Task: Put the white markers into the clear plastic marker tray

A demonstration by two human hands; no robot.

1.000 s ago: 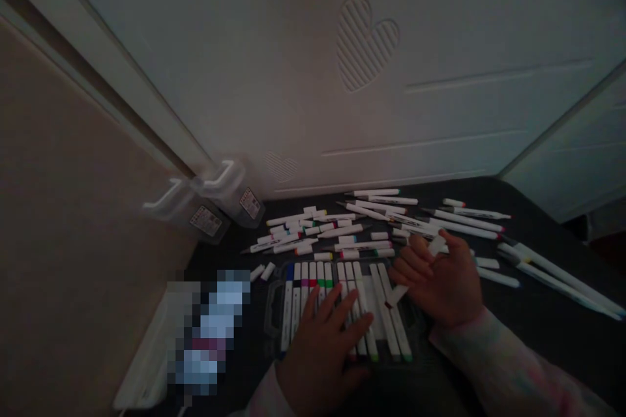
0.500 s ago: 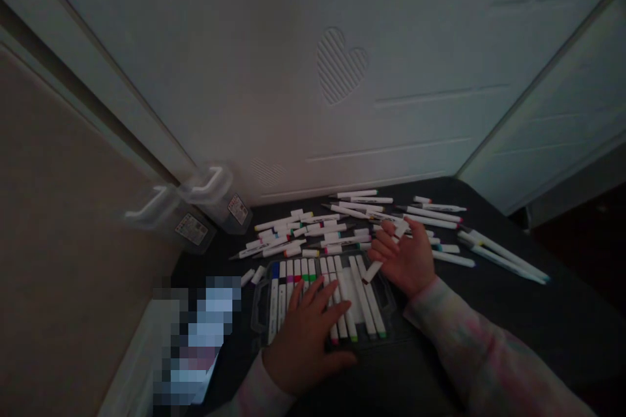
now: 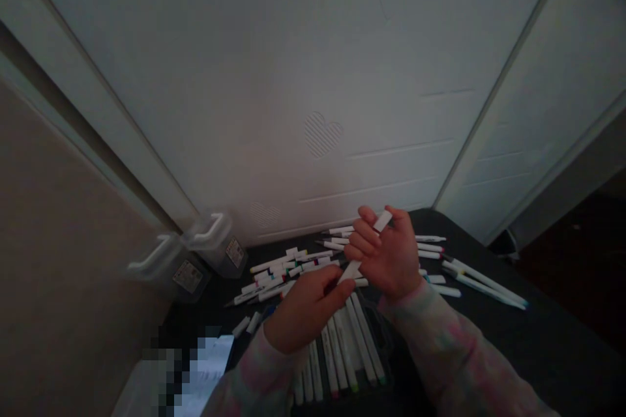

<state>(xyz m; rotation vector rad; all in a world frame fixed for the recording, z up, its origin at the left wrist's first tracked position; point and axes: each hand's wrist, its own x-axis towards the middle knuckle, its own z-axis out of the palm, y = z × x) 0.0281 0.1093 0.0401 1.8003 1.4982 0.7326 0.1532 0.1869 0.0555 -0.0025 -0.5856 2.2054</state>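
Although the light in your head view is weak, the work can be judged as only partly done. One row of white markers (image 3: 328, 355) lies side by side in the clear case (image 3: 387, 340) in front of you, and this part seems to be in order. Behind the case and to its right, many loose markers (image 3: 274, 262) are scattered on the dark table (image 3: 552, 352), so these appear to be the part which is left. Two white caps (image 3: 240, 326) lie near the case, at its left.

Your right hand (image 3: 384, 259) is raised above the loose markers, with the palm turned up. Its thumb and index finger are brought close together on a short white cap (image 3: 383, 221), while its other fingers are curled loosely. Your left hand (image 3: 304, 309) is over the left part of the row, and its thumb and fingers are closed narrowly around a second white piece (image 3: 349, 271), just beside the small finger of your right hand. Because your left hand covers part of this piece, one cannot tell for certain whether your right hand touches it too. Some markers of the row are also hidden behind your left hand and its sleeve (image 3: 259, 371).
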